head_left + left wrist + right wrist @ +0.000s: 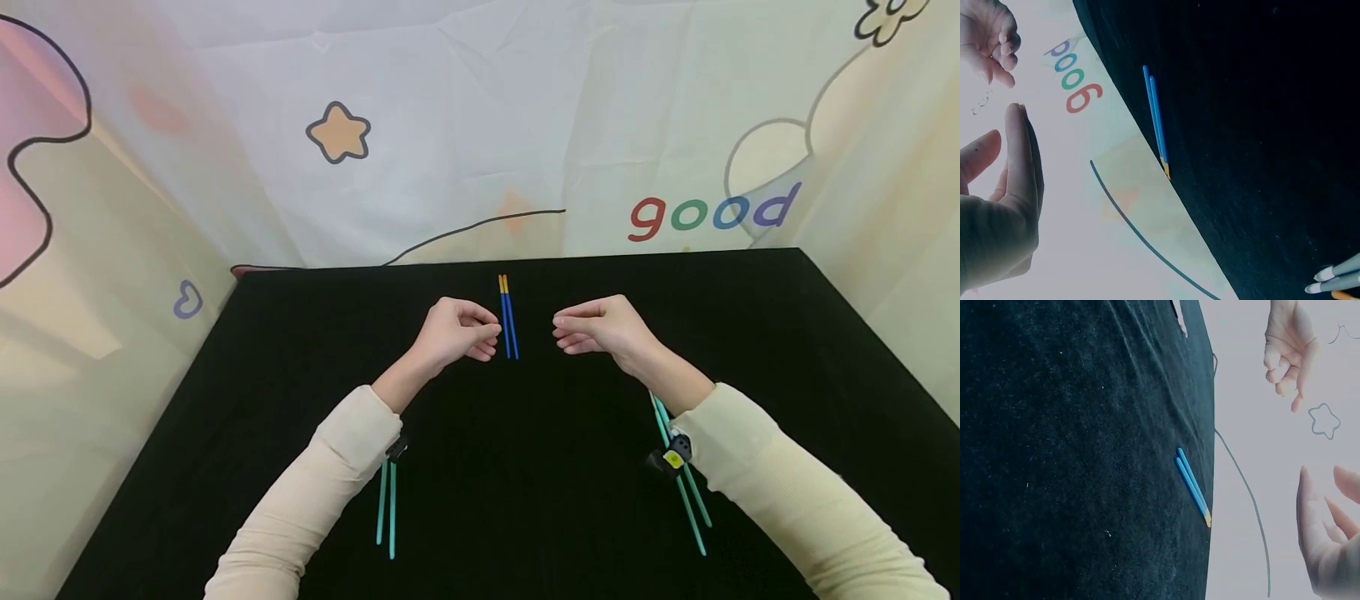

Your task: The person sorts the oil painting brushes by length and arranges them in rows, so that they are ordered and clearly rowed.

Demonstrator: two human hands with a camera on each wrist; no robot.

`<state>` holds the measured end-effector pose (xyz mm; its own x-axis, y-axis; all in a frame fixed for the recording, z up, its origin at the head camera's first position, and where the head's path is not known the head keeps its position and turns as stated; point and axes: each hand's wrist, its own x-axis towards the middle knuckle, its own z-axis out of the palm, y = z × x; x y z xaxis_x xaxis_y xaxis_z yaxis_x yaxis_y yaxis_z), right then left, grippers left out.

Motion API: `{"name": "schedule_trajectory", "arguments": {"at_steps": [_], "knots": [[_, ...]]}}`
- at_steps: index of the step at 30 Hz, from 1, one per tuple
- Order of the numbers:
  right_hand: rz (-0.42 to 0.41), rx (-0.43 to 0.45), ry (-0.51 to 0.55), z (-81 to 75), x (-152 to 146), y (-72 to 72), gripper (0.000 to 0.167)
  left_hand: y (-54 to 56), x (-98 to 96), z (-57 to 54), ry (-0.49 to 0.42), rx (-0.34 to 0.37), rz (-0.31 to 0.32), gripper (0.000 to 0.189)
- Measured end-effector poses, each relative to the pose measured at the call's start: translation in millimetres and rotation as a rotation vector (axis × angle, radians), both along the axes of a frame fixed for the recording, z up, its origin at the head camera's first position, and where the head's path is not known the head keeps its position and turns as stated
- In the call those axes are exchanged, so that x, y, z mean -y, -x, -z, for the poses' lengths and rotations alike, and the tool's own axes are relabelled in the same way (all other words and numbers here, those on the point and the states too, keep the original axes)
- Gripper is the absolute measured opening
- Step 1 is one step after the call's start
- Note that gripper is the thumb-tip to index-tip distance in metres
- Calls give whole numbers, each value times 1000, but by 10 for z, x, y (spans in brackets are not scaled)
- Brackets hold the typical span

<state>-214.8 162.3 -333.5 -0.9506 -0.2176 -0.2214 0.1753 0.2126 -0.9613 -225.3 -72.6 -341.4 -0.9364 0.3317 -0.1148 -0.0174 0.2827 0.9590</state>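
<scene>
Black cloth tabletop [517, 467] | slim blue yellow-ended sticks [511, 317] lie paired, likely one set | left hand [459, 330], right hand [606, 328] hover empty!

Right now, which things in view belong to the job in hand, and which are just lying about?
Likely in the job:
left hand, seemingly empty
right hand, seemingly empty
blue sticks with orange ends, lying between the hands

Apparently just lying about:
left pair of teal sticks
right pair of teal sticks
</scene>
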Motion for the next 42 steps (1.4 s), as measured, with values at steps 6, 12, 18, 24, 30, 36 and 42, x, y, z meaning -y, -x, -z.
{"name": "schedule_trajectory", "arguments": {"at_steps": [6,12,18,24,30,36,42], "knots": [[-16,-16,-23,-11,-27,-71,36,-93,47,-2,-19,-6,27,18],[-37,-32,-34,-50,-68,-135,42,-167,87,-37,-47,-4,38,17],[-61,-63,-29,-99,-116,-197,43,-241,136,-94,-57,-22,56,18],[-69,-64,-30,-102,-195,-267,46,-313,210,-115,-68,-15,79,20],[-67,-78,-11,-88,-274,-329,47,-379,284,-129,-69,-24,93,21],[-62,-61,8,-69,-345,-382,48,-456,360,-120,-90,-31,125,23],[-53,-90,18,-52,-407,-439,45,-525,452,-97,-120,-67,158,24]]}}
